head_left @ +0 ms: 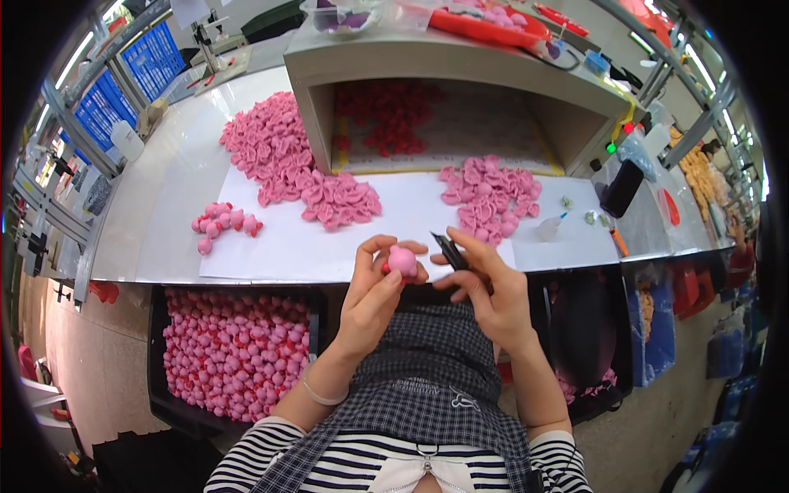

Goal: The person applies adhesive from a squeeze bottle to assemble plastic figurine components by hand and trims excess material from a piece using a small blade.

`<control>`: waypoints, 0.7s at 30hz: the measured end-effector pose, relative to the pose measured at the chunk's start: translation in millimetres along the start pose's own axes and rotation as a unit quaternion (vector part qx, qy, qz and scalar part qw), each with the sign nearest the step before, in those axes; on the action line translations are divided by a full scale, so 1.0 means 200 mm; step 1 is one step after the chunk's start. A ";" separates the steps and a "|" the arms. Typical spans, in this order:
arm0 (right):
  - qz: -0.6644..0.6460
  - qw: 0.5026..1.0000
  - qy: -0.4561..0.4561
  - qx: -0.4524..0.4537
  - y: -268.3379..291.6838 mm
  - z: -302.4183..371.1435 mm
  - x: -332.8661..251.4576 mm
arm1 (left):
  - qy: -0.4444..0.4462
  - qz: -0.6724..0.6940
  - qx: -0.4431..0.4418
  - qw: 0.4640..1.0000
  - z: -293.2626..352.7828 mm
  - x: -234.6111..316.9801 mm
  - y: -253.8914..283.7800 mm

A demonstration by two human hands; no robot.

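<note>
A small round pink figure (403, 260) with a red part at its side is pinched in the fingers of my left hand (370, 300). My right hand (497, 296) grips a slim black tool with a pointed tip (449, 251), which could be a craft knife. The tip points up and left, a short gap from the figure. Both hands are raised at the front edge of the table. Beyond them, loose pink curled pieces form a pile (491, 197) on a white sheet (403, 193). Several pink and red figures (228, 220) lie together at the left.
A grey open-fronted box shelf (452, 62) stands at the back, red pieces inside. Left of it spreads a large pink pile (271, 148). Below the table, a black bin (156, 370) holds many pink and red figures. A small bottle (549, 228) and orange-handled tool (618, 241) lie right.
</note>
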State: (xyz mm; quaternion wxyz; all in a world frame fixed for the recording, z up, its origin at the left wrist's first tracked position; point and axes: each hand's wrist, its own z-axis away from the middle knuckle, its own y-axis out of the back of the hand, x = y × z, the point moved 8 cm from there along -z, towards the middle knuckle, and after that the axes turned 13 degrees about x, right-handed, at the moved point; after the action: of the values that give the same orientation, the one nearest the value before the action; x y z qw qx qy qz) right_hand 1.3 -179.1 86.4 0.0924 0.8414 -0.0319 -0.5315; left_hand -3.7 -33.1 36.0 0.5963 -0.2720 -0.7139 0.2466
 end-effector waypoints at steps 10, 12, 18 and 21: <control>-0.122 0.986 -0.094 -0.070 -0.03 0.06 0.06 | 0.006 -0.029 -0.002 1.000 0.02 -0.01 0.02; -0.131 0.984 -0.100 -0.065 -0.02 0.05 0.04 | -0.003 -0.034 -0.004 0.999 0.02 0.00 0.01; -0.095 0.982 -0.154 -0.059 -0.02 0.06 0.06 | -0.013 -0.085 -0.020 0.996 0.03 0.02 -0.01; 0.034 0.996 0.053 0.056 0.04 0.03 0.03 | -0.046 -0.093 -0.009 0.995 0.03 0.05 -0.04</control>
State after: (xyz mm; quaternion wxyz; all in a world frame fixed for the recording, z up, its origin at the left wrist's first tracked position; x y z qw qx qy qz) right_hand -1.9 -188.3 80.8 0.0647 0.8708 -0.0854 -0.4798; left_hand -11.6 -33.0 47.1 0.5805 -0.1978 -0.7652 0.1960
